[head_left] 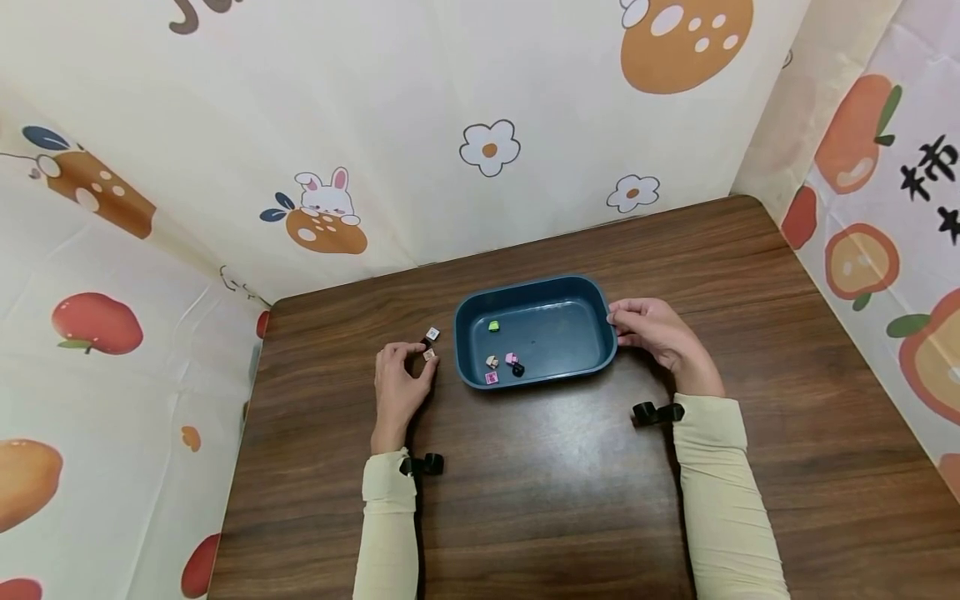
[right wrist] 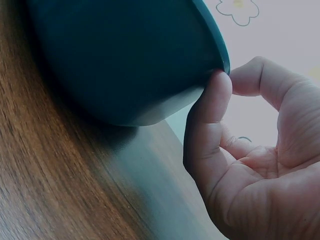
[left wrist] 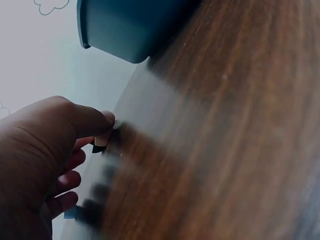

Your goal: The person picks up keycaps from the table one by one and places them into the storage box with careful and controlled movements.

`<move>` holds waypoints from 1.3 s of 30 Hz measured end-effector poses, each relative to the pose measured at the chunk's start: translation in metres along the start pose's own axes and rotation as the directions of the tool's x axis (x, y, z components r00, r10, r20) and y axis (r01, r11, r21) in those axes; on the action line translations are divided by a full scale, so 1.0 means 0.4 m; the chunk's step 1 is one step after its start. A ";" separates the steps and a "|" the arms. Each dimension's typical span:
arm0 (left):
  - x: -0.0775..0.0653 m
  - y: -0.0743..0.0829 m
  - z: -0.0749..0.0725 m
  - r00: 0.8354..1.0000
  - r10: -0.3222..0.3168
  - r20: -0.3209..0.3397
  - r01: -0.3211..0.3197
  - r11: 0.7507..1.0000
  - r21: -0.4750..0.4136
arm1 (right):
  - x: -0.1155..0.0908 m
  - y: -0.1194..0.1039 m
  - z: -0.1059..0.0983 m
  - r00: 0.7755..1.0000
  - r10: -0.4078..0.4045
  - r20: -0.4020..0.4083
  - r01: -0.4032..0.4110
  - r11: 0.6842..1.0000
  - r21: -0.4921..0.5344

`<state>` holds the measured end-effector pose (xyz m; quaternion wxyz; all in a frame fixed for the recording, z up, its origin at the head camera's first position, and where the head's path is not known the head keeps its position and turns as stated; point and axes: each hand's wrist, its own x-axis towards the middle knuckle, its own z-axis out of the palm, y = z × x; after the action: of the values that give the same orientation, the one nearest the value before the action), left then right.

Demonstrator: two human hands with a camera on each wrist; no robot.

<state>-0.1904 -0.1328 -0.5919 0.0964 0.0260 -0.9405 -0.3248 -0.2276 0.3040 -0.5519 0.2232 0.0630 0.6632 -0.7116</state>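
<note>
A dark blue tray (head_left: 536,379) lies on the table with several small blocks inside it. My right hand (head_left: 656,333) pinches the tray's right rim between thumb and finger, and the right wrist view shows this hand (right wrist: 250,150) at the edge of the tray (right wrist: 130,65). Left of the tray, my left hand (head_left: 399,383) pinches a small pale block (head_left: 430,355) between thumb and index finger. In the left wrist view the fingers partly hide that block (left wrist: 102,140). A white-topped block (head_left: 432,333) lies just beyond the fingertips.
Inside the tray are a green block (head_left: 493,326), a beige one (head_left: 492,362), pink ones (head_left: 491,378) and a black one (head_left: 518,370). A small blue piece (left wrist: 71,212) shows below the left fingers. Printed cloth (head_left: 420,183) hangs behind the wooden table (head_left: 540,500).
</note>
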 end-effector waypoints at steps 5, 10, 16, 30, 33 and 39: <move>0.001 -0.005 0.000 1.000 0.022 -0.006 -0.022 1.000 0.014 | 0.004 0.000 0.002 1.000 0.001 0.000 -0.001 1.000 0.009; 0.001 -0.008 -0.003 1.000 0.020 -0.004 -0.020 1.000 0.020 | 0.006 0.002 0.003 1.000 -0.004 0.001 0.004 1.000 0.014; 0.001 -0.009 -0.006 1.000 0.001 0.007 -0.001 1.000 0.031 | 0.007 0.005 0.005 1.000 0.003 0.000 -0.003 1.000 0.020; 0.003 -0.002 0.002 1.000 0.000 0.019 -0.001 0.999 0.042 | 0.002 0.001 -0.001 1.000 -0.009 0.008 0.009 1.000 -0.009; 0.005 -0.002 0.007 1.000 0.000 0.015 0.000 0.999 0.040 | -0.001 0.001 -0.007 1.000 -0.021 0.014 0.021 1.000 0.003; 0.003 -0.004 0.005 1.000 0.004 0.003 -0.005 0.999 0.039 | 0.001 0.003 -0.004 0.999 -0.027 0.019 0.027 1.000 0.007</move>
<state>-0.1918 -0.1328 -0.5944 0.0951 0.0253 -0.9469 -0.3062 -0.2278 0.3055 -0.5533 0.2196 0.0479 0.6595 -0.7173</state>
